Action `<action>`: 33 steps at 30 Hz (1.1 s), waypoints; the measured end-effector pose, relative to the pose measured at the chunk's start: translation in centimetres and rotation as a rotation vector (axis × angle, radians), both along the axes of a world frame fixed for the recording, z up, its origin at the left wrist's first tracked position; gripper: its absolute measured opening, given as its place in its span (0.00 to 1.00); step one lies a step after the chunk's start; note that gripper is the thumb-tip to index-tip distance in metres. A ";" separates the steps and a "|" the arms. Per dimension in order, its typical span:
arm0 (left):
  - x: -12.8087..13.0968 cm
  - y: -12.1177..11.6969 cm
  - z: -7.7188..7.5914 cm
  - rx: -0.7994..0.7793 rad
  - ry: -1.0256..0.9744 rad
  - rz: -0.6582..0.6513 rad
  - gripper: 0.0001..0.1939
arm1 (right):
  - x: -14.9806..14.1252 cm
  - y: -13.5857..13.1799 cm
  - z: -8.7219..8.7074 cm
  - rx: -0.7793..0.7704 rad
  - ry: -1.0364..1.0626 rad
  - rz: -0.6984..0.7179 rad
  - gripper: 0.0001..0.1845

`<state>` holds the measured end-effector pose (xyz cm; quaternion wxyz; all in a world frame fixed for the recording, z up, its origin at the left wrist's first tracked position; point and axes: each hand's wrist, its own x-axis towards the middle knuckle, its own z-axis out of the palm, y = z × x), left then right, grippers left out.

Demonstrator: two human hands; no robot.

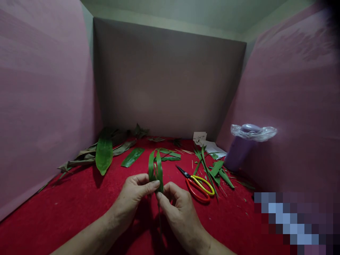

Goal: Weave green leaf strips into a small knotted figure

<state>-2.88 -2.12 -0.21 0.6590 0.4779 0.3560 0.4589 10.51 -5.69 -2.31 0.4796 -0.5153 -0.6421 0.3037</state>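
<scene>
Two upright green leaf strips [159, 164], bent over at their tops, stand between my hands above the red cloth. My left hand [135, 193] pinches their lower part between thumb and fingers. Close against it, my right hand [176, 203] grips the same strips at their base, thumb and forefinger together. A thin stem hangs down below the fingers. Scissors [198, 186] with one red and one yellow handle lie partly open to the right of my hands. Just behind the strips, a cut leaf piece [132, 157] and a folded leaf strip [171, 157] rest on the cloth.
Large leaves, one broad and green [104, 152], are heaped at the left. Leaf scraps [217, 168] and thin sticks lie at the right, near white papers [212, 148]. A purple bin [239, 152] with a clear plastic liner stands by the pink right wall [289, 106].
</scene>
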 end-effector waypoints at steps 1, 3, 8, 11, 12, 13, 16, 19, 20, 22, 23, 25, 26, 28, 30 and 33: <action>0.0 0.0 0.0 -0.003 -0.004 -0.007 0.07 | 0.0 0.0 0.0 0.007 -0.004 -0.002 0.12; 0.0 0.0 0.1 -0.009 -0.007 -0.016 0.07 | 0.1 0.0 0.0 0.016 0.004 -0.004 0.12; -0.1 0.0 0.1 0.005 -0.022 -0.020 0.07 | 0.1 0.2 0.4 -0.081 0.231 0.143 0.13; -0.1 0.0 0.1 -0.006 -0.056 -0.047 0.07 | 0.0 0.5 0.4 -0.161 0.363 0.207 0.13; -0.1 0.0 0.1 -0.014 -0.064 -0.054 0.07 | 0.0 0.5 0.3 -0.166 0.378 0.208 0.14; -0.1 0.0 0.1 -0.020 -0.070 -0.058 0.07 | 0.0 0.6 0.2 -0.160 0.380 0.201 0.14; 0.0 0.0 0.2 -0.023 -0.086 -0.054 0.06 | 0.0 0.8 -0.4 -0.109 0.347 0.169 0.15; 0.0 -0.1 0.3 -0.014 -0.115 -0.043 0.06 | 0.1 0.9 -0.9 -0.074 0.326 0.154 0.14; 0.0 -0.1 0.3 -0.013 -0.125 -0.038 0.06 | 0.0 0.9 -1.0 -0.066 0.324 0.150 0.14; 0.0 -0.1 0.3 -0.005 -0.136 -0.028 0.05 | 0.0 0.9 -1.1 -0.058 0.322 0.148 0.14; 0.0 0.0 0.3 -0.001 -0.137 -0.023 0.05 | -0.1 0.9 -1.1 -0.057 0.318 0.150 0.13; 0.0 0.0 0.2 0.003 -0.132 -0.018 0.05 | -0.1 0.8 -1.0 -0.058 0.304 0.156 0.13; 0.0 0.0 0.1 0.008 -0.126 -0.014 0.05 | -0.2 0.8 -0.9 -0.059 0.297 0.159 0.13; -0.1 0.0 0.0 0.021 -0.115 -0.007 0.05 | -0.2 0.7 -0.8 -0.065 0.294 0.157 0.14; -0.1 0.0 -0.1 0.041 -0.100 0.003 0.05 | -0.1 0.6 -0.7 -0.069 0.299 0.158 0.14; -0.2 0.1 0.0 0.071 -0.072 0.014 0.05 | -0.1 0.7 -0.8 -0.055 0.277 0.150 0.13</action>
